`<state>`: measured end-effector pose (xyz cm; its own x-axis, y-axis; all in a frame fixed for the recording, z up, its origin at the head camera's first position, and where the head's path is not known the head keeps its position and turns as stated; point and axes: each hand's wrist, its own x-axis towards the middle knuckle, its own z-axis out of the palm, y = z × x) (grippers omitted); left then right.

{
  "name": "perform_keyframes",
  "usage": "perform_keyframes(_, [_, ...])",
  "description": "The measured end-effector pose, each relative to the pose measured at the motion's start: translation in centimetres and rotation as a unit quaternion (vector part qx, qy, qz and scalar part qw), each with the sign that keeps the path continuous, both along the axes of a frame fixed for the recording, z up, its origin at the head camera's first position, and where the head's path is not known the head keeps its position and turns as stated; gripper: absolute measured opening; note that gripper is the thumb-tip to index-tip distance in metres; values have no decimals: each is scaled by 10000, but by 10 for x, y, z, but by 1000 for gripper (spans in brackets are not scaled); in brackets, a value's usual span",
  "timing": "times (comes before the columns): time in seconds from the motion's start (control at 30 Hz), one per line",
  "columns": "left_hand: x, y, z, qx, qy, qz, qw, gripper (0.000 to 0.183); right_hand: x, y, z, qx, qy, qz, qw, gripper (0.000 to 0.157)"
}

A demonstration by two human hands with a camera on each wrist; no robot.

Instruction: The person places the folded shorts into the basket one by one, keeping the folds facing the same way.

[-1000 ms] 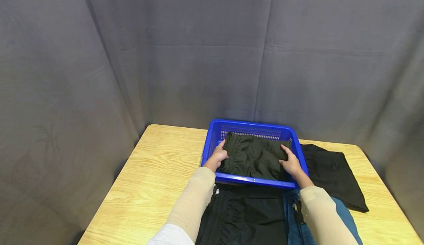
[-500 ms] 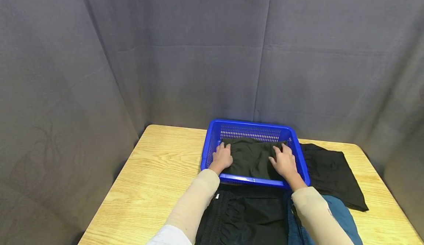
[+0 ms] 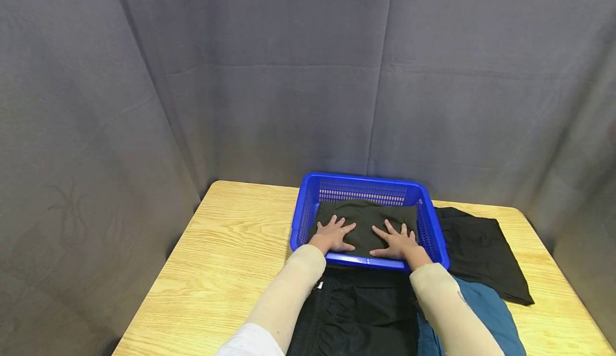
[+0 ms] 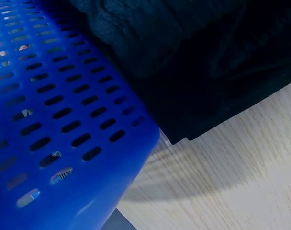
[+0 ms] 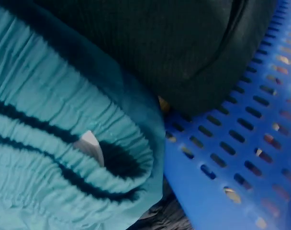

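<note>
Inside the blue plastic basket [image 3: 366, 178], a folded dark olive garment [image 3: 363, 216] lies flat over the bottom. My left hand [image 3: 333, 236] rests palm down on its front left part, fingers spread. The right hand [image 3: 397, 242] presses on the front right part, fingers spread too, thumb toward the other hand. Neither hand grips the cloth. Only the basket's slotted wall [image 4: 64, 110] and dark cloth show in the left wrist view, with that hand out of sight. The right wrist view shows the slotted wall [image 5: 231, 139] beside a gathered blue waistband [image 5: 64, 110].
Black pants [image 3: 370, 313] with an elastic waist lie in front of the basket, below my forearms. Blue pants [image 3: 495, 313] sit at their right, partly under my right sleeve. Another black garment [image 3: 486, 254] lies right of the basket on the wooden table [image 3: 231, 249]. Grey curtains [image 3: 298, 78] hang behind.
My hands have let go of the olive garment's side edges and moved inward onto its top, fingers now spread. The garment has settled lower and flatter in the basket.
</note>
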<state>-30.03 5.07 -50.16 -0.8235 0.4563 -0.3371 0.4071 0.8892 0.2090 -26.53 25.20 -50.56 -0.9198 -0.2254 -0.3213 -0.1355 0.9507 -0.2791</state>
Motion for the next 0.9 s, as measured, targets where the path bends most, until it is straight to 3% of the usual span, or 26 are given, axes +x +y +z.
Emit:
perform_keyframes(0.27, [-2, -5, 0, -225, -434, 263, 9985, 71, 4, 11, 3, 428, -199, -173, 9987, 88])
perform_keyframes(0.5, [-8, -7, -12, -818, -455, 206, 9954, 70, 8, 17, 9, 835, -224, 41, 9962, 83])
perform_keyframes(0.73, [-8, -8, -13, -965, -328, 314, 9943, 69, 8, 17, 10, 1039, -257, 153, 9941, 77])
perform_keyframes(0.87, [-23, -7, -31, -955, -233, 486, 9940, 66, 8, 17, 9, 1038, -204, 176, 9942, 75])
perform_keyframes(0.9, [-31, -6, -43, -910, -200, 552, 9941, 65, 8, 18, 8, 1044, -180, 183, 9942, 74])
